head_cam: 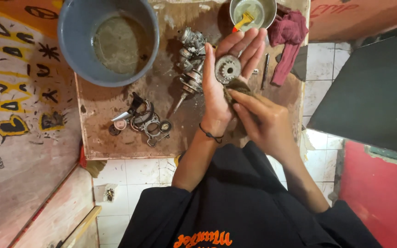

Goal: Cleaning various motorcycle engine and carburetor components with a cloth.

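We see the scene in warm, even indoor light, moderately bright, with no harsh glare. Soft shadows fall under the left hand (228, 78) and the right hand (263, 121) onto the brown board (116, 133), and the grey basin (108, 40) throws a dull shadow at its lower rim. The liquid inside it shows a faint sheen. The metal gear (227, 69) and the parts beside it look sharp. The dark slab (373, 92) at right swallows detail. Straight lines bend towards the edges, a wide-lens distortion, and the corners look slightly soft.
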